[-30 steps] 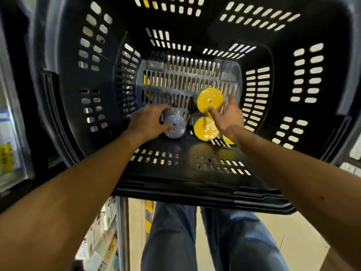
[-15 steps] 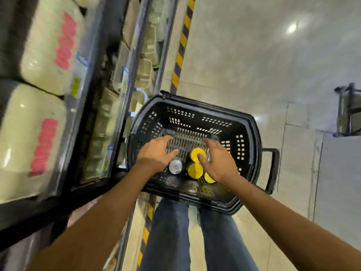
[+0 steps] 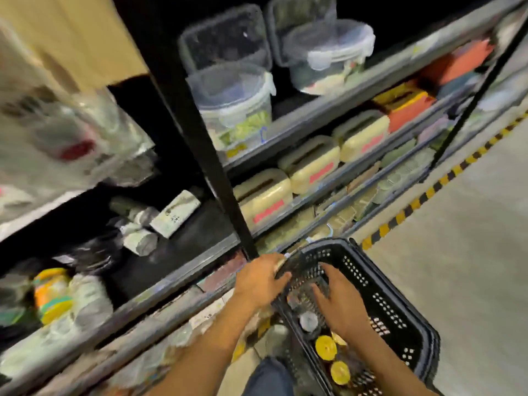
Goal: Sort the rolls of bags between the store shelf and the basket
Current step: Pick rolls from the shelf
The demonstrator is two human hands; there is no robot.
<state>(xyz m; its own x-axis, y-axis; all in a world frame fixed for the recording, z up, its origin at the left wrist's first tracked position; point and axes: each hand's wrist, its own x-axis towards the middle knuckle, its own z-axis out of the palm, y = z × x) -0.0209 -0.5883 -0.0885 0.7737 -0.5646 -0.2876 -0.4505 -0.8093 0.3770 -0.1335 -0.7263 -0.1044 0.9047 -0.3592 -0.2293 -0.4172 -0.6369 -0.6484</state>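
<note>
In basket, near end: rolls likely light, slick, grasp round sides; left hand fingers grip rim; right hand fingers blurred, cannot tell.

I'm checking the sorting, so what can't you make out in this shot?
Head view only:
- Left hand grip: blurred at the basket rim; holding a roll or the rim, unclear.
- Right hand: its palm hides what lies beneath.
- Shelf rolls: labels smeared by motion.
- Yellow rolls: count unclear, that hand covers some.

basket: black perforated plastic, matt | containers: clear glossy plastic | shelf post: dark metal | floor: smooth
</note>
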